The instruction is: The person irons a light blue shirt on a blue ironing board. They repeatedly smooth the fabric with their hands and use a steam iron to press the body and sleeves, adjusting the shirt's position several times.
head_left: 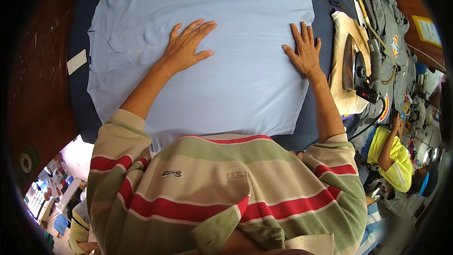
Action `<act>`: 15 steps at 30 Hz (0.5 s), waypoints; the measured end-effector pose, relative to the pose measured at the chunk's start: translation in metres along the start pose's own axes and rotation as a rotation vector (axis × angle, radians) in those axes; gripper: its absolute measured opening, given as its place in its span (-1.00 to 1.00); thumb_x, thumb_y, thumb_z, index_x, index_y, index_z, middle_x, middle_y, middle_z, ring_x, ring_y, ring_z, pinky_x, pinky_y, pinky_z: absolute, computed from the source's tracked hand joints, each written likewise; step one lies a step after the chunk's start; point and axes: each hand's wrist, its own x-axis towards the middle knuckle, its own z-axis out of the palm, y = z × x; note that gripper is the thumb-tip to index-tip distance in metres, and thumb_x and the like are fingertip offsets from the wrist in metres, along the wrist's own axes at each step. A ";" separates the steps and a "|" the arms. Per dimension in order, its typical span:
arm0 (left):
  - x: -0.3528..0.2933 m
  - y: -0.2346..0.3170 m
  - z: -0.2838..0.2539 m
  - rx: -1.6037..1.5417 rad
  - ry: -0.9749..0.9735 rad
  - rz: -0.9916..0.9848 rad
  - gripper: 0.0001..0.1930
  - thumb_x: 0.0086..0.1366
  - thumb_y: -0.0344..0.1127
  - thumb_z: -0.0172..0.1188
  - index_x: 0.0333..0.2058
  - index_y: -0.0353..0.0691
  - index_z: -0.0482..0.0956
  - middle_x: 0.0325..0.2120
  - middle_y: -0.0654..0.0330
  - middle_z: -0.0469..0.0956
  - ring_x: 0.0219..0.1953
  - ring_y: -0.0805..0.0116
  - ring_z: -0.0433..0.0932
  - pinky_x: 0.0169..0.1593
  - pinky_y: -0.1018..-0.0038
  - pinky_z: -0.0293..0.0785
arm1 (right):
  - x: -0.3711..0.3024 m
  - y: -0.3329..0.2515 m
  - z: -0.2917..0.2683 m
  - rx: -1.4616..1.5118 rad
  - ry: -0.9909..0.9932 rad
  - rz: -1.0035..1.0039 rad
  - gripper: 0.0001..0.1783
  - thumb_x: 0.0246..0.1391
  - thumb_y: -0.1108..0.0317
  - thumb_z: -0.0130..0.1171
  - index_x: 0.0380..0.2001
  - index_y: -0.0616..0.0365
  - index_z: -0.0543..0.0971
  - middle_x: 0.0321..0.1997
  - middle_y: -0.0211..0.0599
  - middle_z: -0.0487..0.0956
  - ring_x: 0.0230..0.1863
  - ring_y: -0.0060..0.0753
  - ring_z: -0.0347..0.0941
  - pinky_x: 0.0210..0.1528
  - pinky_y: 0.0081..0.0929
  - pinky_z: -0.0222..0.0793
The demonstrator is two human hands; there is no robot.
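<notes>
A light blue garment (236, 85) lies spread over a dark navy padded table cover (304, 113), its far left corner bunched up. My left hand (188, 45) rests on the cloth left of the middle, fingers spread and pointing away to the right. Over by the garment's right edge, my right hand (306, 49) lies flat with its fingers apart. Neither hand holds anything. To the right of my right hand, an iron (361, 66) with a wrapped handle sits on a pale, scorched cloth pad (337, 87).
Dark grey garments (389, 23) with patches are piled beyond the iron. A white tag (77, 62) lies at the table's left edge, a small black object (336, 4) at the far right. At lower right, a person in a yellow shirt (394, 153) is at work.
</notes>
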 end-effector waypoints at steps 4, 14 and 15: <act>-0.001 -0.002 0.000 0.006 0.007 -0.010 -0.27 0.11 -0.10 0.23 0.24 0.09 0.11 0.22 0.38 0.19 0.30 0.36 0.02 0.30 0.07 -0.26 | 0.005 -0.007 -0.007 0.094 0.133 -0.064 -0.29 0.03 -0.18 -0.03 0.24 -0.24 0.20 0.39 -0.21 -0.02 0.40 -0.04 -0.21 0.26 0.26 -0.37; -0.006 -0.001 0.001 -0.025 0.001 -0.016 -0.27 0.09 -0.11 0.24 0.23 0.11 0.13 0.23 0.39 0.17 0.31 0.38 0.01 0.31 0.09 -0.27 | 0.015 -0.055 0.000 0.079 0.067 -0.241 -0.52 0.15 -0.02 -0.07 0.16 -0.37 0.33 0.36 -0.17 0.07 0.38 0.01 -0.15 0.31 0.13 -0.36; -0.004 -0.002 0.000 -0.021 0.004 -0.012 -0.28 0.09 -0.11 0.24 0.23 0.12 0.14 0.23 0.39 0.17 0.31 0.37 0.01 0.31 0.09 -0.27 | 0.015 -0.054 0.001 0.073 0.061 -0.227 -0.49 0.14 -0.05 -0.07 0.17 -0.37 0.31 0.36 -0.17 0.05 0.39 0.01 -0.17 0.31 0.14 -0.38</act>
